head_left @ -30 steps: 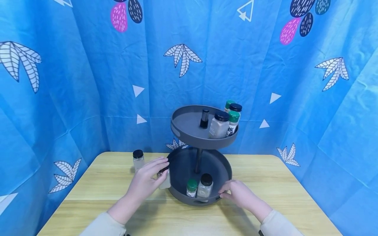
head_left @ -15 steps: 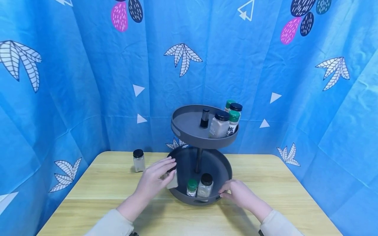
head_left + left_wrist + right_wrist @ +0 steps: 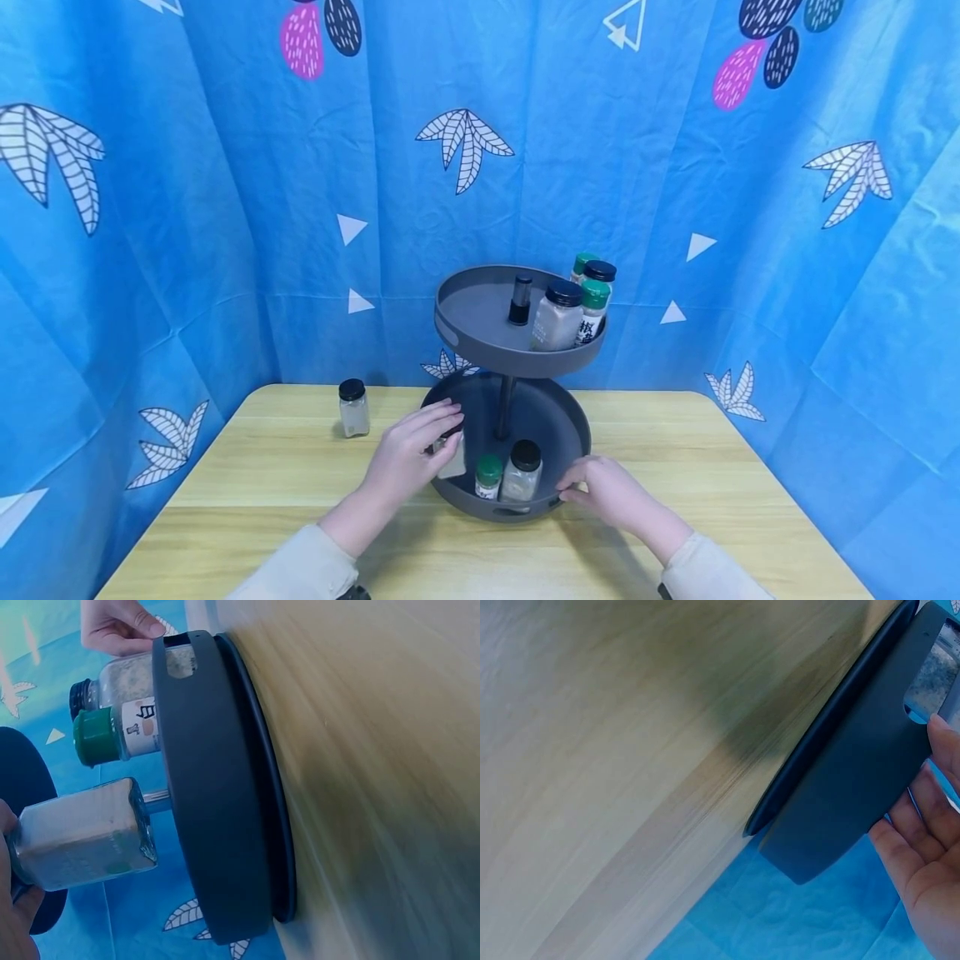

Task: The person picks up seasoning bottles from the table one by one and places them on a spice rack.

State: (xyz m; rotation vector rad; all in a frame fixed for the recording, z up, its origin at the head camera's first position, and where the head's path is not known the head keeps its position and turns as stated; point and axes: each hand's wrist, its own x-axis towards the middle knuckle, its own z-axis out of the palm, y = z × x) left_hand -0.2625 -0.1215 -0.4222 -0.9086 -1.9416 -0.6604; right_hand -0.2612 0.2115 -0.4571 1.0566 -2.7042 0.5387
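Observation:
My left hand (image 3: 408, 454) holds a square clear spice jar (image 3: 82, 832) by its dark-lidded end. In the left wrist view the jar's base is apart from the lower tray; in the head view it overlaps the tray's left side. The grey two-tier turntable (image 3: 480, 507) stands on the table. At its front right, my right hand (image 3: 607, 493) pinches the lower rim, thumb near the handle slot in the right wrist view. A green-capped jar (image 3: 488, 477) and a black-lidded jar (image 3: 522, 473) stand side by side in the lower tray.
The upper tray (image 3: 480, 350) bears a larger black-lidded jar (image 3: 557, 323), a green-capped jar (image 3: 592, 312) and others behind, plus the central post's dark top (image 3: 521, 302). Another black-lidded jar (image 3: 353, 412) stands on the wooden table (image 3: 270, 467) at left. Behind hangs a blue patterned curtain (image 3: 300, 250).
My left hand has moved right with the spice jar, from beside the lower tray to over its left side. The right hand stays on the rim; the turntable shows no clear turn.

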